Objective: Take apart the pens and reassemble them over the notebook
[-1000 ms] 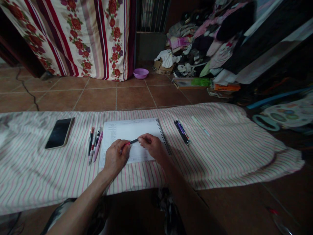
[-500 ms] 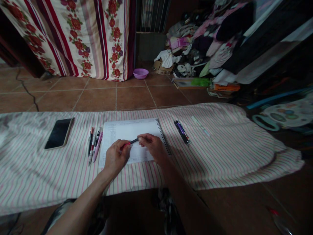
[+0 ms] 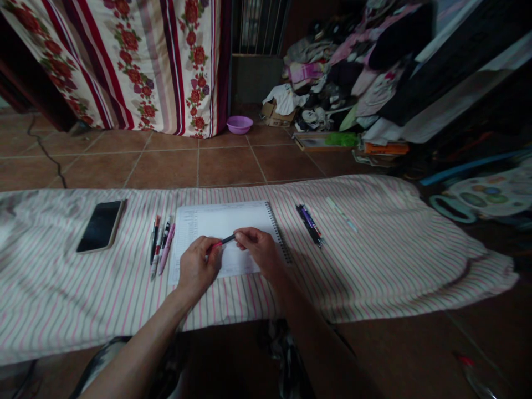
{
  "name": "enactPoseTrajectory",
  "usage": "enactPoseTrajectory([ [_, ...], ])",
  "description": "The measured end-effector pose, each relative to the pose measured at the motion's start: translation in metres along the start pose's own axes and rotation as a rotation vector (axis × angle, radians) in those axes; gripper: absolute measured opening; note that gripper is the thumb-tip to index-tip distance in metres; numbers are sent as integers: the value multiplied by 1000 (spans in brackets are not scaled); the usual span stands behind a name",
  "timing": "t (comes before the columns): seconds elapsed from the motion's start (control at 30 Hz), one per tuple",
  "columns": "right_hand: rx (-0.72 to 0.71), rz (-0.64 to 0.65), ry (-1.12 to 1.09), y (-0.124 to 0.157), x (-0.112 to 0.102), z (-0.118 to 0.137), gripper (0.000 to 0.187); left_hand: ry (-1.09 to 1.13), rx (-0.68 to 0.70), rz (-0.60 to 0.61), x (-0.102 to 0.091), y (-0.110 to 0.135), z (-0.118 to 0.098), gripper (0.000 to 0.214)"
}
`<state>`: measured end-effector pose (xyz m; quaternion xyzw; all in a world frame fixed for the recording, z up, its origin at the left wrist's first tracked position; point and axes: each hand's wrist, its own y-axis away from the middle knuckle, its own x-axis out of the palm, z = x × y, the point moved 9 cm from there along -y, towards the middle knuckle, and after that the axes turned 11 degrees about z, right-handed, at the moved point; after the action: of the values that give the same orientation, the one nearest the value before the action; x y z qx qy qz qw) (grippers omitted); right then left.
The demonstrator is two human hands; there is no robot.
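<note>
A dark pen point(image 3: 227, 240) with a red part spans the gap between my two hands. My left hand point(image 3: 200, 263) pinches its red end, and my right hand point(image 3: 258, 247) grips the dark end with the fingertips. Both hands are above an open spiral notebook point(image 3: 233, 213) with printed lines on its page. Left of the notebook lies a group of several pens point(image 3: 161, 246), among them a pink pen point(image 3: 167, 249). To its right are a few dark and purple pens point(image 3: 310, 224), and beyond those a pale, slim pen point(image 3: 341, 214).
A smartphone point(image 3: 101, 226) lies face up at the left on the striped cloth point(image 3: 386, 249) covering the low surface. Behind, on the tiled floor point(image 3: 166, 166), stand a purple basin point(image 3: 240, 124) and a heap of clothes point(image 3: 332, 77). A floral curtain point(image 3: 162, 61) hangs at the back.
</note>
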<state>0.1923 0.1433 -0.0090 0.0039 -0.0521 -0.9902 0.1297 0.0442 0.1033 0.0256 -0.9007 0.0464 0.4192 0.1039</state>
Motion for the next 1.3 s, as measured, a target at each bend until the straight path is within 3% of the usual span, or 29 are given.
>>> enactPoseTrajectory([
  [0.47,-28,-23,10,-1,-1,-1,27,-22,18,-5,0,0,-1,20],
  [0.8,60,112,-170,4,18,-5,27,81,-21,46,7,-4,2,25],
  [1.03,98,-80,-236,3,-4,-9,29,177,-69,53,7,-5,8,35],
  [1.17,97,-147,-340,2,-14,-15,32,417,-135,58,9,-3,17,36],
  [1.3,109,-195,-514,0,-17,-22,29,947,-205,233,33,3,17,51],
])
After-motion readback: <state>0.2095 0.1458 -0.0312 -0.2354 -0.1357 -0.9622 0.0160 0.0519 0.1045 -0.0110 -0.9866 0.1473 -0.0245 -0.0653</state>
